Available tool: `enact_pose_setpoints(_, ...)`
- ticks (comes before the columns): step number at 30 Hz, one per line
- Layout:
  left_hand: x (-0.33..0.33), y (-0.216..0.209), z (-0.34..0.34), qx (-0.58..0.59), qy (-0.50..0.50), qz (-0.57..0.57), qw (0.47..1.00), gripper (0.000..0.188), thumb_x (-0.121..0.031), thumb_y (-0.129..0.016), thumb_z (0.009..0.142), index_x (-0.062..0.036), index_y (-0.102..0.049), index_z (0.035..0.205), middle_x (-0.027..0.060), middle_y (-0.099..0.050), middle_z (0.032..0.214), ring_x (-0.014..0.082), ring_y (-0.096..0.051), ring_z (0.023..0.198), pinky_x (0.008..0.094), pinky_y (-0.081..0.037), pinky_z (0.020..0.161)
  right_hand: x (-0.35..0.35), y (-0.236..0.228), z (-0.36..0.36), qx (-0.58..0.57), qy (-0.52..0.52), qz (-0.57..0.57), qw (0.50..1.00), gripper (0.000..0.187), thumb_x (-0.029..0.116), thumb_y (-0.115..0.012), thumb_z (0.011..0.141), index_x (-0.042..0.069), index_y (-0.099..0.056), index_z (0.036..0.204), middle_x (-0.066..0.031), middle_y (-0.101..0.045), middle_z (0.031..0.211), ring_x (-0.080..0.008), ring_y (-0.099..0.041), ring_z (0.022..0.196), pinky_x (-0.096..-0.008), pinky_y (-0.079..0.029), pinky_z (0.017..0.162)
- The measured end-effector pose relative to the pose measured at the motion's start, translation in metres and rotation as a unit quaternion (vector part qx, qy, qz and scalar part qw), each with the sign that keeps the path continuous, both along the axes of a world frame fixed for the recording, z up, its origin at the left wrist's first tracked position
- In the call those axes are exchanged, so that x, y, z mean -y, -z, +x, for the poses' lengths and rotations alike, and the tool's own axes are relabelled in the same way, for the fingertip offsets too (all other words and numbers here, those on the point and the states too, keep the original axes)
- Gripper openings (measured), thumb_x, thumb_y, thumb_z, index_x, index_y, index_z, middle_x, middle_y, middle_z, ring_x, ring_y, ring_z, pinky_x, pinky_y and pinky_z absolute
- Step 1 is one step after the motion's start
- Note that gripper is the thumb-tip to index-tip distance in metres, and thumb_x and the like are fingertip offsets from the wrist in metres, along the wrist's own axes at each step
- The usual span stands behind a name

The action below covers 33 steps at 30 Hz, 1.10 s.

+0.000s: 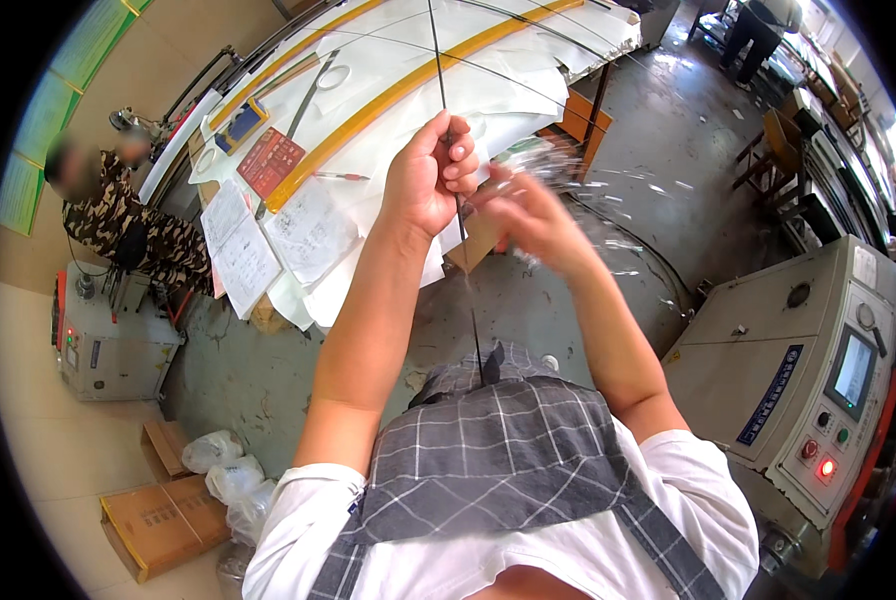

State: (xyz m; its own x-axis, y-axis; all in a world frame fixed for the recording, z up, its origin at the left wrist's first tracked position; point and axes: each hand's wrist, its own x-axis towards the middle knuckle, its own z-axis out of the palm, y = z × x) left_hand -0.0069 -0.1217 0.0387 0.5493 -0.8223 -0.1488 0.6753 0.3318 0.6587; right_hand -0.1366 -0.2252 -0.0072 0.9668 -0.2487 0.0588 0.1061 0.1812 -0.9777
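A thin black strip (476, 335) runs from the far side of the table down toward my apron. My left hand (426, 180) is closed around it above the table's near edge. Just right of it, my right hand (538, 220) is beside the strip; its fingers are smeared by motion, so whether they hold anything is unclear. Beyond the right hand, shiny clear pieces (608, 190) blur into streaks, too smeared to name. White sheets cover the table (508, 95) under the far part of the strip.
Yellow strips (368, 115), a red card (271, 162), a pen (343, 176) and written papers (238, 250) lie on the table. A control cabinet (768, 370) stands right. Cardboard boxes (163, 520) and plastic bags (233, 475) sit lower left. A person (133, 210) is at left, another (753, 40) far right.
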Motion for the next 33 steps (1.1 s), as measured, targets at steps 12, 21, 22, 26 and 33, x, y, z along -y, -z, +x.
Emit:
enact_pose_setpoints(12, -0.019, 0.023, 0.012, -0.012, -0.028, 0.020, 0.999, 0.016, -0.022, -0.050, 0.090, -0.0087, -0.052, 0.082, -0.0022, -0.041, 0.061, 0.0077, -0.035, 0.051, 0.0202, -0.029, 0.047, 0.029, 0.011, -0.074, 0.106, -0.118, 0.146, 0.977, 0.031, 0.016, -0.051, 0.089, 0.009, -0.038, 0.061, 0.0029, -0.033, 0.049, -0.0073, -0.027, 0.042, -0.0241, -0.018, 0.038)
enact_pose_setpoints(21, -0.005, 0.032, 0.002, 0.030, -0.016, 0.084, 0.996, 0.020, -0.025, -0.045, 0.092, -0.0084, -0.053, 0.083, -0.0019, -0.042, 0.062, 0.0072, -0.032, 0.049, 0.0206, -0.027, 0.045, 0.057, -0.006, -0.172, 0.383, 0.033, 0.086, 0.919, 0.035, 0.023, -0.066, 0.077, 0.001, -0.050, 0.055, -0.0079, -0.047, 0.048, -0.0169, -0.042, 0.036, -0.0273, -0.033, 0.034)
enact_pose_setpoints(22, -0.002, 0.031, 0.002, 0.039, -0.007, 0.082, 0.996, 0.021, -0.025, -0.044, 0.093, -0.0083, -0.053, 0.084, -0.0019, -0.041, 0.062, 0.0070, -0.031, 0.049, 0.0205, -0.026, 0.044, 0.064, -0.006, -0.168, 0.406, -0.049, 0.102, 0.907, 0.034, 0.023, -0.065, 0.078, 0.001, -0.051, 0.056, -0.0077, -0.047, 0.049, -0.0168, -0.043, 0.037, -0.0275, -0.034, 0.035)
enact_pose_setpoints(26, 0.006, 0.015, 0.018, 0.083, 0.000, 0.082, 0.993, 0.024, -0.026, -0.041, 0.095, -0.0079, -0.053, 0.085, -0.0027, -0.039, 0.062, 0.0052, -0.028, 0.048, 0.0179, -0.022, 0.041, 0.064, 0.007, -0.148, 0.362, -0.096, 0.240, 0.896, 0.027, 0.027, -0.047, 0.089, 0.001, -0.049, 0.083, -0.0025, -0.044, 0.054, -0.0113, -0.040, 0.040, -0.0245, -0.034, 0.038)
enact_pose_setpoints(33, -0.002, 0.019, 0.013, 0.029, 0.088, 0.044, 0.995, 0.022, -0.025, -0.043, 0.095, -0.0073, -0.053, 0.086, -0.0031, -0.038, 0.062, 0.0041, -0.026, 0.047, 0.0165, -0.020, 0.039, 0.005, -0.001, -0.034, 0.093, 0.130, 0.138, 0.978, 0.037, 0.024, -0.046, 0.093, 0.000, -0.050, 0.121, -0.0101, -0.061, 0.109, -0.0026, -0.040, 0.050, -0.0166, -0.034, 0.044)
